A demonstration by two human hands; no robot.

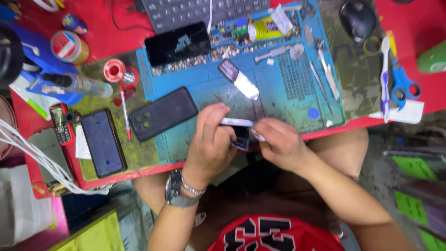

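I am looking down at both hands working at the near edge of the blue repair mat (288, 88). My left hand (211, 144) is gripping a small dark phone (241, 138), fingers curled round its left side, with a metal wristwatch (179, 190) sitting on that wrist. My right hand (278, 142) is pinching a thin white strip (237, 122) that is lying across the top of the phone, fingers closed on its right end. The phone is hanging just over the mat's front edge, above my lap.

Just left of my left hand, a black smartphone (162, 113) is lying face down on the mat, camera cluster showing. Further left, another smartphone (103, 142) with a dark screen is resting on the green pad, a red-tipped pen (125, 114) lying between the two. A third phone (178, 44) is sitting at the mat's far edge, below the keyboard (195, 10). A yellow glue tube (265, 28) and tweezers (320, 83) are resting on the mat's far side; blue scissors (402, 86) are lying well off to the right.
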